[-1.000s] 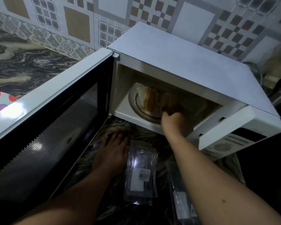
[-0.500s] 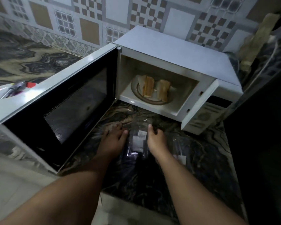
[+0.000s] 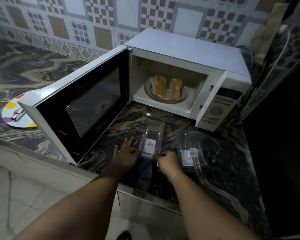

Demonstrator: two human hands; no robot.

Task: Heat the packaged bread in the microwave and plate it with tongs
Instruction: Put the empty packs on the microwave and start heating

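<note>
Broadly, one dark marbled countertop (image 3: 33,70) fills the scene, backed by a patterned tile wall (image 3: 97,16). One white microwave (image 3: 185,47) sits on it toward the right, and its single door (image 3: 80,108) is swung wide open to the left. Inside, one round turntable plate (image 3: 166,99) carries two groups of toasted bread slices (image 3: 168,86) standing on edge, side by side with a gap between them. To the left, partly hidden behind the door, lies one round plate with coloured dots (image 3: 12,116), and one pair of metal tongs (image 3: 17,116) rests on it. On the counter in front of the microwave lie two clear plastic packages, each with a white barcode label: the nearer-centre package (image 3: 152,137) sits between the hands, and the second package (image 3: 190,149) lies just to its right. Two bare hands reach in. The left hand (image 3: 126,153) lies against the centre package's left edge with its outer fingers spread on the counter and its inner ones curled at the wrapper. The right hand (image 3: 168,160) is curled, fingertips pinching that package's near corner.
</note>
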